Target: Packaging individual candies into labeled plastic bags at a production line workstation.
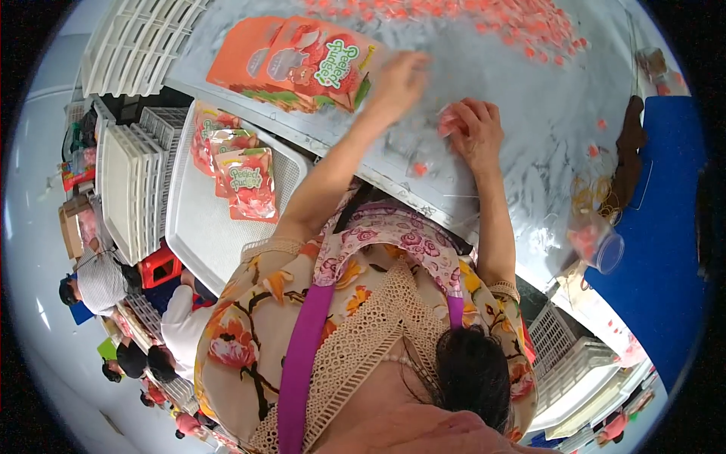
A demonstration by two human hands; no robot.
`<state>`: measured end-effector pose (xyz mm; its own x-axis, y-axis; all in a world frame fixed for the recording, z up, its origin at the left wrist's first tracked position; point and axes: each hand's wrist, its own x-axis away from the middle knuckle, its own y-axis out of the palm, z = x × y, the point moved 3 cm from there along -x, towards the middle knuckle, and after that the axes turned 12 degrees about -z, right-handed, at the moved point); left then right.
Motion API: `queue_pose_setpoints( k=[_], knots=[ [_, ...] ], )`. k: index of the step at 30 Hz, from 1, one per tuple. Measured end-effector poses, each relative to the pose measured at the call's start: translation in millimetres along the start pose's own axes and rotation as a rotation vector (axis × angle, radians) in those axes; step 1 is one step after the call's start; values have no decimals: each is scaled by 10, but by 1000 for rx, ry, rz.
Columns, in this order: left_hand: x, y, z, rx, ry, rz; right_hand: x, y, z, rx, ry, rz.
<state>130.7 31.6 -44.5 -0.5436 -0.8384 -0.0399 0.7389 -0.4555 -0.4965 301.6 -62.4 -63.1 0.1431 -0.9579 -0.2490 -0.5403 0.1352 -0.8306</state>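
- Two hands at work in the head view, both stretched forward over a grey marbled desk [529,98] strewn with small pink-red sweets [484,19] along its far edge.
- Left hand [398,79] blurred, fingers curled down beside the orange snack pouches [314,60] stacked at the desk's left end; open or gripping cannot be told through the blur.
- Right hand [476,130] closed around a small pink packet [448,121], knuckles up, thumb tucked toward the left hand; packet on the desk just beside the pouch stack, between the two hands.
- More filled pouches [240,170] lying on a white tray [204,227] lower down at the left, well apart from the hands.
- Clear plastic cup [601,246] with pink contents near the desk's right edge, rubber bands [594,193] just beyond it.
- Likely risk: loose sweets near the wrists swept off the desk edge by a forearm, given how far both arms reach over it.
- Another risk, judged from the crowding: the top pouch nudged off its stack by the left hand and sliding toward the tray side.
- Both elbows bent slightly, forearms angled inward, wrists nearly meeting.
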Motion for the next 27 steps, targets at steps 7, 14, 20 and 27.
queue_pose_setpoints(
  k=[7, 14, 20, 27],
  knots=[
    [549, -445, -325, -974, -46, 287, 56, -41, 111, -50, 73, 25],
    [514, -525, -502, -896, -119, 119, 141, -365, 15, 0, 199, -168],
    [625, -400, -390, -967, -1, 160, 247, -340, 30, -5, 161, -122],
    [627, -716, -565, -817, -140, 175, 186, -662, -268, 317, 84, -75]
  ],
)
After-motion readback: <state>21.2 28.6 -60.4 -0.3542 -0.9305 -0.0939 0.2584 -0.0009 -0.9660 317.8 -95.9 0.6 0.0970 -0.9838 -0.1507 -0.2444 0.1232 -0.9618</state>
